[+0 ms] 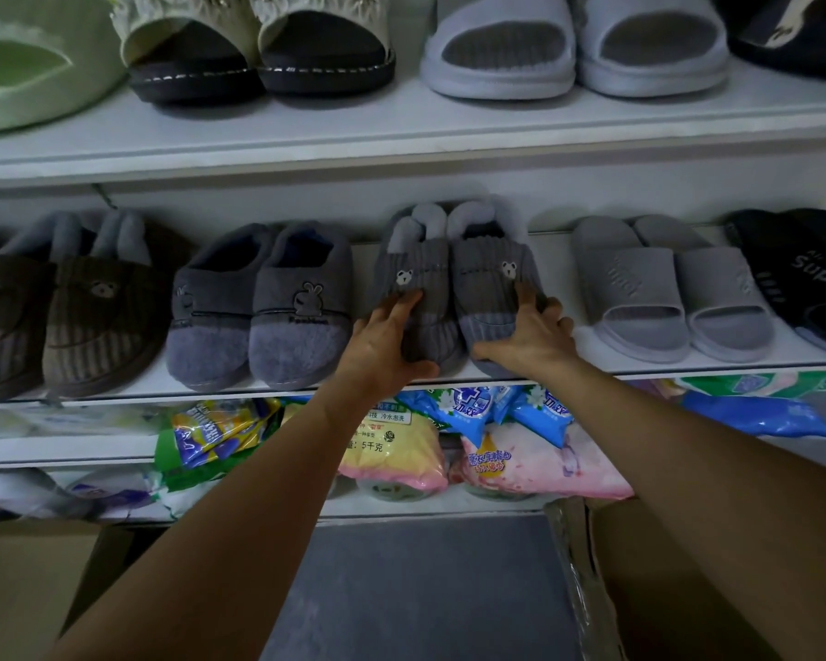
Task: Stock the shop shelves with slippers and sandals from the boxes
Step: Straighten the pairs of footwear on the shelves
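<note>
We're seating the bear slippers [454,288] on the middle shelf [592,362]: left hand [382,338] gripping one toe, right hand [528,338] the other. Shelves looking nearly full; box [687,589] contents hidden.

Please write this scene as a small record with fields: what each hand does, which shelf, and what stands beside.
left hand: left hand grips the left grey ribbed plush bear-patch slipper
right hand: right hand grips the right grey ribbed plush bear-patch slipper
shelf: white middle shelf, both slippers resting on it
left neighbour: grey fleece rabbit-patch slippers
right neighbour: grey moulded slide sandals
</note>
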Demonstrator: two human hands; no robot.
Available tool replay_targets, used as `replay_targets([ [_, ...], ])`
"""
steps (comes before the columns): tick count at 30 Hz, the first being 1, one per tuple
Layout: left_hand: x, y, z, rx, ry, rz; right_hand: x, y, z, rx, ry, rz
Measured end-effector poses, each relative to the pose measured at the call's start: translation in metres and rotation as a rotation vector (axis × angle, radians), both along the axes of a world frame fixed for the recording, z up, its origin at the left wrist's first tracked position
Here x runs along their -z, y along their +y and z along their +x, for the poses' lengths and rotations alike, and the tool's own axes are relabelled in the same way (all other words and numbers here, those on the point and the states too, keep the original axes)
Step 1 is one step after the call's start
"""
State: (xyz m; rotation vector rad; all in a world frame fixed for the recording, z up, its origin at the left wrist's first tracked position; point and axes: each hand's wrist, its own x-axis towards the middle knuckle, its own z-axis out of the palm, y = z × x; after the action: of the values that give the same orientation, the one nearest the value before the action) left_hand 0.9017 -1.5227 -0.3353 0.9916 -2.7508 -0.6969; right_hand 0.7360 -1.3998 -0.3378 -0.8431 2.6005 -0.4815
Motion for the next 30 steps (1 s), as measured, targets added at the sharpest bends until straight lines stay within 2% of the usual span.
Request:
replay_targets([
  [9,0.001,0.003,-0.002,-0.006,0.001,0.032,-0.014,0.005,0.004,-0.026,0.011,0.017],
  [16,-0.006,0.031,0.033,-0.068,0.223,0.003,-0.009,0.028,0.036,-0.088,0.171,-0.298],
  [19,0.000,0.035,0.068,-0.105,0.285,-0.044,-0.010,0.016,0.061,-0.211,0.292,-0.435],
  [22,0.007,0.020,0.110,-0.168,0.278,-0.188,-0.016,-0.011,0.098,-0.366,0.271,-0.498],
  [26,0.011,-0.021,0.163,-0.334,0.194,-0.325,-0.015,-0.052,0.151,-0.532,0.185,-0.422],
  [30,0.020,-0.079,0.197,-0.371,0.143,-0.258,-0.005,-0.095,0.186,-0.502,0.129,-0.250],
])
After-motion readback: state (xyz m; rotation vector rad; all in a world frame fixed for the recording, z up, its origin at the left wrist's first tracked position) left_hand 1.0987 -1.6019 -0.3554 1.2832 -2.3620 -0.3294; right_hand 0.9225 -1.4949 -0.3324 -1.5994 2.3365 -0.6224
